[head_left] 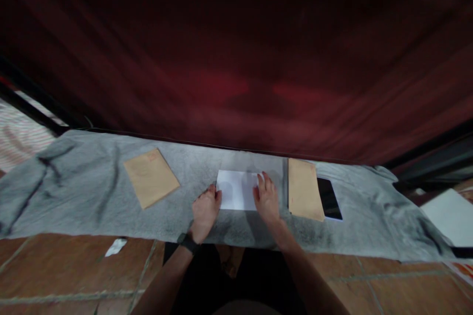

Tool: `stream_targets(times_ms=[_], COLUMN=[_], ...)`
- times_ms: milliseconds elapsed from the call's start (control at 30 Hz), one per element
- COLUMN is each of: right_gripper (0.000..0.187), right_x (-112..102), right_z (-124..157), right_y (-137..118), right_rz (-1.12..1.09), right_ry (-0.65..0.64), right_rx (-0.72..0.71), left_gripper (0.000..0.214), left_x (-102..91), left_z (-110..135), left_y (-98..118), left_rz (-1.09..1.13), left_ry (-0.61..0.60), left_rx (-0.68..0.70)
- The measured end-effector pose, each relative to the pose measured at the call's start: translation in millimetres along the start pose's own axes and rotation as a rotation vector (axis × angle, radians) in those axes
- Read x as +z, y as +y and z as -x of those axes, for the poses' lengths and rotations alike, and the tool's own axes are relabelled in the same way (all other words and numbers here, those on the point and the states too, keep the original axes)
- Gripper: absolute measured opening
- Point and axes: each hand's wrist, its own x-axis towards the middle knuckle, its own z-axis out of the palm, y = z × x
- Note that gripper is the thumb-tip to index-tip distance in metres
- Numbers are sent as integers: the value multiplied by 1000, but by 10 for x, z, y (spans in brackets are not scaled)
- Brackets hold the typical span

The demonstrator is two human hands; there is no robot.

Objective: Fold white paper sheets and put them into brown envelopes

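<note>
A white sheet of paper (236, 191) lies on a grey cloth (88, 197) spread over the floor. My left hand (204, 210) rests at the sheet's left edge, fingers curled against it. My right hand (266, 198) lies flat on the sheet's right part, fingers stretched out and pressing down. A black watch sits on my left wrist.
A brown envelope (151, 177) lies on the cloth to the left. Another brown envelope (305, 189) lies right of the sheet, beside a dark phone or tablet (328, 198). A dark red curtain (236, 59) hangs behind. Terracotta tiles (55, 270) with a paper scrap (116, 246) lie nearer me.
</note>
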Motion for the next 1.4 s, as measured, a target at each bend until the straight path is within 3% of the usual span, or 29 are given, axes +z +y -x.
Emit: stream_targets(times_ms=[67,167,267,367,467,633,933,1133,1267,1400], right_gripper=[51,52,52,56,57,54,53,53,53,53], right_x=[65,185,266,289,289,303,220,122,70,114], right_z=[46,120,177,200,200,217,317,424,389,234], right_y=[-129,-272,-306,-279,-257,-196,228,386,241,-195], right_rz=[-41,-28,15,58,78,69,104,106,51,-9], right_ry=[-55,-116,-172,-211,-205,-118,-21,20,79,-31], right_rx=[-101,-133,-148,-180,-196,-188,-153,-68,-43,-163], left_gripper=[33,43,50,55,61,63,60,60,62,61], left_x=[46,151,296,429,497,487,396,364,370,369], left_z=[10,17,18,9,-15,-69,-83,-67,-68,-59], left_y=[37,156,342,489,498,280,-7,-88,-64,-57], left_rz=[-6,44,101,133,116,35,-65,-127,-140,-137], left_ry=[125,269,225,148,138,156,140,103,98,123], left_rx=[72,305,556,652,625,609,528,503,501,509])
